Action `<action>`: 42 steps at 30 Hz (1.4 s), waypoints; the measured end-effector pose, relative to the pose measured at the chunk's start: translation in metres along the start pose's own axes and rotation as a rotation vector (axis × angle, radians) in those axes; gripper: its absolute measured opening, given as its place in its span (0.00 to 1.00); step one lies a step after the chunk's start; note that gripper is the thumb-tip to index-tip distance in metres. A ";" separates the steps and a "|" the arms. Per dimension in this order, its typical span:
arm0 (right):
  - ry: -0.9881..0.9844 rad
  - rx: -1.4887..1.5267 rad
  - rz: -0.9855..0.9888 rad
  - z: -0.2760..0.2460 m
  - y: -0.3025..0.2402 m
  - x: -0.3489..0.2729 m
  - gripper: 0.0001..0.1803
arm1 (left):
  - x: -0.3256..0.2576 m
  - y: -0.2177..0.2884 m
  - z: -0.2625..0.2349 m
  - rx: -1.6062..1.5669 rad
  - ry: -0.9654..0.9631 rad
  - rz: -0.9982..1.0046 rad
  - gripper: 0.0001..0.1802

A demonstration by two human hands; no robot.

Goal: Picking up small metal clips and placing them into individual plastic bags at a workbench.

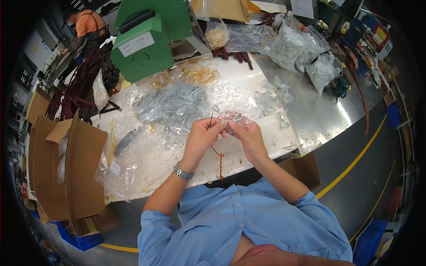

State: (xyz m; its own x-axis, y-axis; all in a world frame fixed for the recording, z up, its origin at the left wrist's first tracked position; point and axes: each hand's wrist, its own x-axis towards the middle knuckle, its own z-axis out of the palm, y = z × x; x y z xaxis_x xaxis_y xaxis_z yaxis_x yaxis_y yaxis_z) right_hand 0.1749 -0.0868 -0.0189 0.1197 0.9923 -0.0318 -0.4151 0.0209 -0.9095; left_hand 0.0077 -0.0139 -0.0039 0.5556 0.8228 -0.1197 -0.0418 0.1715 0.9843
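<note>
My left hand, with a metal watch on its wrist, is closed over the white-topped table. A thin dark pointed tool sticks up from its fingers, its kind unclear. Below hangs an orange-and-black twisted cord, seemingly tied to it. My right hand pinches a small clear plastic bag that bunches up between both hands. Shiny metal pieces seem to lie inside the bag. Just beyond are silver triangular metal buckles in and on clear plastic, and gold-coloured pieces farther back.
A green machine stands at the back left. Open cardboard boxes flank the table's left edge, near dark red straps. Bulging plastic bags sit on the metal bench to the right. A person in orange works far left.
</note>
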 end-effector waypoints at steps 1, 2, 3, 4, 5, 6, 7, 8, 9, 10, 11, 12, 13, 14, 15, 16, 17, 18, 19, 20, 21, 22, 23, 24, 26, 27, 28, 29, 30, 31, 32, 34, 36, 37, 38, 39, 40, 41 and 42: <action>0.000 0.000 -0.001 -0.001 -0.002 0.002 0.22 | 0.001 0.004 -0.003 0.000 -0.001 0.001 0.12; 0.020 0.008 -0.006 -0.002 -0.006 0.004 0.24 | 0.002 0.008 -0.008 0.052 0.010 0.020 0.11; 0.039 0.017 -0.011 -0.003 -0.011 0.006 0.26 | 0.003 0.013 -0.013 0.105 0.022 0.040 0.11; 0.043 0.016 -0.013 -0.006 -0.021 0.006 0.26 | 0.006 0.016 -0.017 0.104 0.017 0.041 0.11; -0.018 0.027 0.027 -0.007 -0.034 0.004 0.28 | 0.006 0.020 -0.023 0.115 0.071 0.110 0.10; -0.079 0.038 0.068 -0.009 -0.044 0.002 0.30 | 0.006 0.022 -0.025 0.127 0.124 0.178 0.11; -0.082 0.040 0.070 -0.011 -0.048 0.002 0.30 | 0.005 0.021 -0.025 0.128 0.127 0.176 0.11; -0.209 -0.019 0.140 -0.013 -0.051 0.001 0.30 | 0.004 0.020 -0.025 0.050 -0.004 0.113 0.11; -0.336 -0.078 0.209 -0.013 -0.052 0.001 0.30 | 0.003 0.020 -0.024 -0.029 -0.134 0.049 0.13; -0.337 -0.074 0.211 -0.013 -0.052 0.001 0.30 | 0.001 0.021 -0.021 -0.027 -0.133 0.045 0.13; -0.435 -0.102 0.267 -0.012 -0.051 0.000 0.29 | -0.003 0.025 -0.015 -0.041 -0.248 -0.034 0.12; -0.533 -0.130 0.321 -0.012 -0.050 0.000 0.29 | -0.005 0.026 -0.010 -0.055 -0.364 -0.114 0.11; -0.533 -0.126 0.323 -0.014 -0.048 0.001 0.29 | -0.005 0.022 -0.006 -0.055 -0.362 -0.118 0.11; -0.551 -0.168 0.333 -0.018 -0.044 0.003 0.28 | -0.003 0.016 -0.004 -0.082 -0.328 -0.118 0.11; -0.569 -0.210 0.342 -0.022 -0.041 0.003 0.27 | -0.002 0.010 -0.003 -0.109 -0.294 -0.118 0.10; -0.569 -0.208 0.342 -0.024 -0.042 0.002 0.27 | -0.001 0.008 -0.003 -0.108 -0.294 -0.120 0.10; -0.538 -0.137 0.386 -0.026 -0.042 -0.001 0.26 | 0.000 0.006 -0.003 -0.116 -0.274 -0.082 0.10; -0.506 -0.066 0.430 -0.029 -0.043 -0.002 0.25 | 0.000 0.004 -0.004 -0.125 -0.253 -0.043 0.10; -0.506 -0.066 0.432 -0.033 -0.045 -0.003 0.25 | 0.001 0.001 -0.005 -0.126 -0.252 -0.044 0.10; -0.544 0.146 0.545 -0.038 -0.049 -0.004 0.25 | 0.002 -0.001 -0.006 -0.127 -0.212 -0.011 0.10; -0.578 0.361 0.656 -0.039 -0.051 -0.004 0.26 | 0.002 -0.003 -0.007 -0.127 -0.172 0.022 0.10; -0.575 0.362 0.657 -0.039 -0.047 -0.006 0.26 | 0.000 0.001 -0.002 -0.129 -0.173 0.020 0.10; -0.624 0.409 0.636 -0.037 -0.040 -0.008 0.28 | -0.005 0.006 0.004 -0.135 -0.187 -0.010 0.09; -0.672 0.457 0.614 -0.036 -0.033 -0.010 0.29 | -0.007 0.010 0.008 -0.140 -0.200 -0.041 0.09; -0.656 0.500 0.554 -0.036 -0.016 -0.011 0.28 | -0.009 0.013 0.007 -0.199 -0.218 -0.074 0.09; -0.637 0.542 0.495 -0.037 -0.007 -0.011 0.26 | -0.009 0.014 0.007 -0.259 -0.236 -0.107 0.09; -0.642 0.545 0.496 -0.038 0.004 -0.011 0.26 | -0.007 0.008 0.004 -0.256 -0.231 -0.108 0.09; -0.635 0.622 0.499 -0.038 0.013 -0.011 0.24 | -0.002 -0.001 0.002 -0.195 -0.217 -0.065 0.10; -0.626 0.699 0.502 -0.039 0.019 -0.011 0.23 | 0.000 -0.008 -0.001 -0.134 -0.202 -0.023 0.10; -0.624 0.701 0.500 -0.038 0.015 -0.012 0.23 | -0.001 -0.004 0.001 -0.133 -0.204 -0.026 0.10; -0.591 0.551 0.502 -0.039 0.008 -0.014 0.22 | -0.002 0.003 0.003 -0.099 -0.209 -0.022 0.08; -0.553 0.402 0.501 -0.037 -0.006 -0.020 0.21 | -0.003 0.006 0.004 -0.065 -0.216 -0.020 0.07; -0.588 0.239 0.508 -0.034 -0.016 -0.026 0.22 | -0.003 0.001 -0.001 -0.074 -0.278 0.082 0.05; -0.582 0.240 0.506 -0.036 -0.019 -0.027 0.22 | -0.002 0.000 -0.005 -0.074 -0.283 0.080 0.05; -0.556 0.178 0.482 -0.037 -0.021 -0.028 0.22 | 0.000 -0.001 -0.012 -0.192 -0.314 0.099 0.05; -0.529 0.116 0.457 -0.038 -0.023 -0.029 0.22 | 0.002 -0.003 -0.016 -0.311 -0.343 0.117 0.05; -0.529 0.117 0.456 -0.037 -0.026 -0.029 0.22 | 0.004 -0.006 -0.019 -0.377 -0.376 0.113 0.05; -0.485 0.038 0.424 -0.034 -0.028 -0.030 0.22 | 0.005 -0.009 -0.021 -0.375 -0.375 0.113 0.05; -0.441 -0.041 0.392 -0.032 -0.032 -0.030 0.22 | 0.007 -0.011 -0.022 -0.493 -0.365 0.076 0.06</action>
State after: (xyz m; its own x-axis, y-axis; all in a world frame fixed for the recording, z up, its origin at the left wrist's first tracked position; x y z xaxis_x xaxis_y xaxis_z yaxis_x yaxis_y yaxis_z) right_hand 0.2130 -0.1210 -0.0023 -0.4250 0.8825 -0.2016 -0.3162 -0.3534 -0.8804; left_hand -0.0067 0.0019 -0.0185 0.7810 0.6186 0.0861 -0.4228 0.4222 0.8018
